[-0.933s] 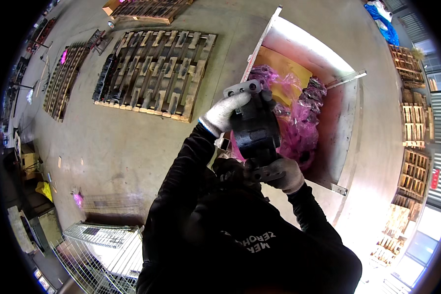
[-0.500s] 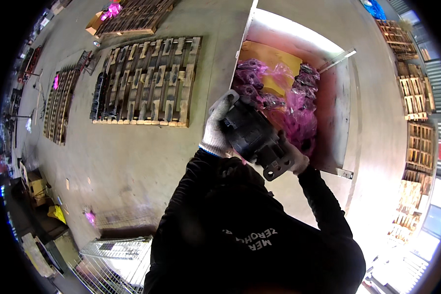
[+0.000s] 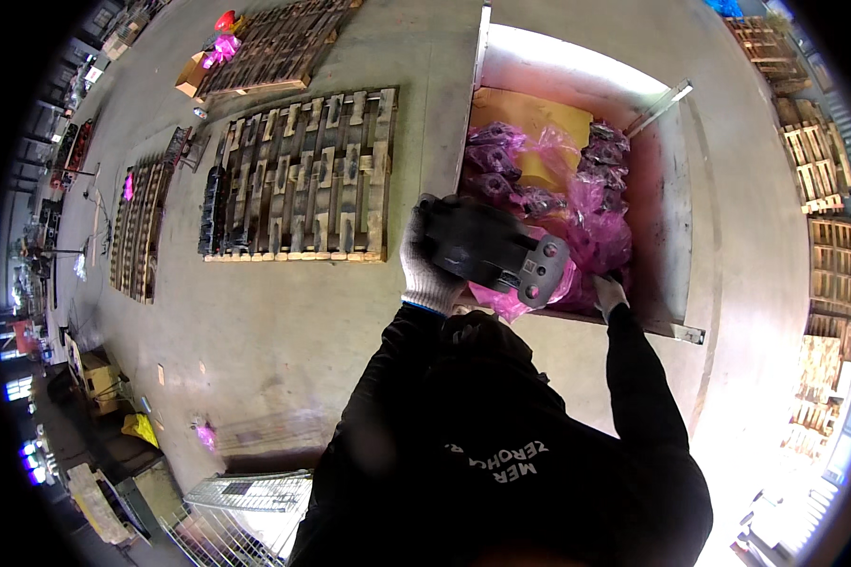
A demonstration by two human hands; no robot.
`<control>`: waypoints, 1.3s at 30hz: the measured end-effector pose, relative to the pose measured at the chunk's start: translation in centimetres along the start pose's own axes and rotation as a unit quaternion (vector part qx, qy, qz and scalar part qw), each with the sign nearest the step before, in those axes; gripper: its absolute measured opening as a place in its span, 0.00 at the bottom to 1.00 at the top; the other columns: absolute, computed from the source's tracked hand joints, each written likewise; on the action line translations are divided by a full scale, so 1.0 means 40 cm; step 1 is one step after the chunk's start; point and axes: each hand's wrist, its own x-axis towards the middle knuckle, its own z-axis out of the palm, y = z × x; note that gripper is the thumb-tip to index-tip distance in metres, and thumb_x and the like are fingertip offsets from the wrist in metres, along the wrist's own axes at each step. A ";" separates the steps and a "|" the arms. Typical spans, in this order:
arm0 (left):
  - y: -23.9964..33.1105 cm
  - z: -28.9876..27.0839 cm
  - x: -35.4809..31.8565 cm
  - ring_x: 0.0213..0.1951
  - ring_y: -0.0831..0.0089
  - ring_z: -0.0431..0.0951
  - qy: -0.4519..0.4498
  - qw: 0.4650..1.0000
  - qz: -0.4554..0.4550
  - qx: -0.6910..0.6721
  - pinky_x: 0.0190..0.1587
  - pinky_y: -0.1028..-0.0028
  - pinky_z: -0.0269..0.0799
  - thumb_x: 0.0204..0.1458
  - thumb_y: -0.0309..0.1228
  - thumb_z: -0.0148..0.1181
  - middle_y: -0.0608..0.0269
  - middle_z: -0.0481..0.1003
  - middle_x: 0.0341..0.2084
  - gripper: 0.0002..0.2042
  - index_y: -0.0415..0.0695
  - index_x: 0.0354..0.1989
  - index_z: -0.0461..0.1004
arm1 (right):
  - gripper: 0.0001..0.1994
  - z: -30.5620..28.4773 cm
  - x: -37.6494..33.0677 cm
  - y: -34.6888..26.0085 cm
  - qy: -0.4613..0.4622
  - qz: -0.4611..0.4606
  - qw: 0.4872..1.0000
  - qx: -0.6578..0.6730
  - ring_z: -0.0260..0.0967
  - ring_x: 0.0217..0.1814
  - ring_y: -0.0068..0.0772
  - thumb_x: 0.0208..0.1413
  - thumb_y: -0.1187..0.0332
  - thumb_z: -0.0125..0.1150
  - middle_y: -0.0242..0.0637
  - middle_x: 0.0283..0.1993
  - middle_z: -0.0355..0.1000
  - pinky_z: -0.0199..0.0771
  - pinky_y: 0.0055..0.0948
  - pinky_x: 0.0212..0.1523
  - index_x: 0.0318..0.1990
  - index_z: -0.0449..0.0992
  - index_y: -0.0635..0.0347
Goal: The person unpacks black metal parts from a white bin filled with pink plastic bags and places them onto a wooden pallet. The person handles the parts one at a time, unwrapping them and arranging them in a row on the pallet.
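Note:
My left hand point(image 3: 427, 269), in a white knit glove, grips the left end of a heavy dark grey metal casting point(image 3: 492, 250) with bolt holes in its flange. It is held at chest height over the near edge of a large box point(image 3: 667, 203). My right hand point(image 3: 610, 293), also gloved, is at the box's near edge beside the casting's right end; whether it touches the casting I cannot tell. Inside the box lie several dark castings wrapped in pink plastic bags point(image 3: 586, 222) on yellow cardboard point(image 3: 529, 118).
A wooden pallet point(image 3: 307, 180) with dark parts along its left edge lies left of the box. More pallets point(image 3: 142, 222) lie farther left and at the top. Stacked pallets point(image 3: 823, 180) line the right. A wire cage point(image 3: 241, 515) stands at the bottom left.
The casting has swung from upright in front of me to lying level over the box's near edge. My right hand has slid off its lower end toward the box rim.

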 end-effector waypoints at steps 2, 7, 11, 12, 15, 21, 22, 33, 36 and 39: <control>0.008 -0.013 0.001 0.48 0.58 0.75 0.020 1.000 -0.005 -0.006 0.54 0.58 0.72 0.61 0.42 0.51 0.57 0.76 0.43 0.13 0.48 0.43 0.74 | 0.30 0.089 -0.115 -0.102 -0.091 -0.073 0.993 -0.032 0.69 0.52 0.27 0.53 0.80 0.59 0.33 0.54 0.71 0.71 0.27 0.54 0.65 0.63 0.57; 0.037 -0.062 -0.004 0.48 0.59 0.76 0.063 0.996 0.056 -0.010 0.54 0.56 0.71 0.61 0.42 0.50 0.59 0.77 0.44 0.12 0.49 0.43 0.73 | 0.35 0.391 -0.417 -0.262 -0.431 -0.222 0.871 -0.075 0.67 0.55 0.24 0.51 0.83 0.60 0.33 0.62 0.66 0.70 0.27 0.56 0.68 0.56 0.58; -0.008 -0.064 0.040 0.51 0.58 0.74 0.095 0.995 0.007 -0.022 0.57 0.54 0.69 0.62 0.45 0.45 0.60 0.76 0.46 0.16 0.50 0.48 0.72 | 0.24 0.353 -0.321 -0.197 -0.298 -0.439 0.795 -0.294 0.70 0.49 0.22 0.53 0.81 0.58 0.33 0.52 0.72 0.73 0.27 0.50 0.59 0.67 0.61; -0.004 -0.063 0.037 0.52 0.58 0.74 0.111 0.993 0.003 -0.030 0.57 0.54 0.68 0.63 0.46 0.44 0.59 0.76 0.47 0.17 0.50 0.49 0.72 | 0.21 0.374 -0.337 -0.212 -0.275 -0.458 0.784 -0.315 0.71 0.47 0.21 0.54 0.80 0.58 0.33 0.49 0.74 0.73 0.27 0.48 0.56 0.70 0.62; 0.018 -0.089 0.031 0.55 0.55 0.72 0.101 0.994 0.020 -0.039 0.61 0.52 0.65 0.63 0.49 0.42 0.56 0.74 0.52 0.21 0.47 0.54 0.71 | 0.08 0.372 -0.353 -0.278 -0.297 -0.371 0.837 -0.271 0.73 0.40 0.20 0.53 0.78 0.62 0.31 0.37 0.77 0.74 0.25 0.47 0.41 0.77 0.63; 0.041 -0.050 0.020 0.58 0.53 0.69 0.101 0.993 -0.035 -0.046 0.64 0.51 0.60 0.63 0.47 0.41 0.52 0.72 0.55 0.23 0.45 0.56 0.70 | 0.07 0.359 -0.421 -0.330 -0.481 -0.195 0.831 -0.200 0.71 0.38 0.18 0.49 0.77 0.68 0.28 0.36 0.76 0.74 0.24 0.44 0.35 0.77 0.60; 0.045 -0.056 0.017 0.59 0.53 0.69 0.101 0.993 -0.025 -0.051 0.65 0.52 0.59 0.63 0.48 0.41 0.51 0.71 0.56 0.24 0.44 0.58 0.68 | 0.06 0.369 -0.430 -0.328 -0.511 -0.176 0.821 -0.184 0.70 0.36 0.17 0.48 0.78 0.68 0.27 0.35 0.76 0.74 0.23 0.42 0.32 0.77 0.60; 0.089 -0.076 0.016 0.59 0.53 0.69 0.134 0.990 -0.003 -0.048 0.64 0.52 0.62 0.62 0.51 0.40 0.51 0.70 0.56 0.27 0.42 0.58 0.67 | 0.15 0.010 0.086 -0.056 -0.121 -0.292 0.722 -0.616 0.76 0.46 0.45 0.58 0.67 0.55 0.46 0.42 0.78 0.74 0.38 0.49 0.51 0.74 0.62; 0.105 -0.077 0.004 0.58 0.53 0.70 0.143 0.988 0.009 -0.057 0.63 0.52 0.63 0.62 0.51 0.42 0.51 0.72 0.55 0.26 0.43 0.56 0.69 | 0.20 0.002 0.124 -0.058 -0.040 -0.144 0.627 -0.764 0.74 0.52 0.52 0.59 0.68 0.48 0.52 0.48 0.76 0.72 0.42 0.53 0.58 0.69 0.60; 0.142 -0.099 -0.022 0.56 0.54 0.72 0.155 0.986 0.042 -0.053 0.62 0.54 0.65 0.61 0.49 0.45 0.52 0.74 0.52 0.23 0.44 0.53 0.70 | 0.23 0.191 -0.003 -0.261 -0.039 -0.184 0.614 -0.766 0.72 0.56 0.51 0.59 0.70 0.45 0.55 0.51 0.74 0.71 0.42 0.57 0.63 0.65 0.62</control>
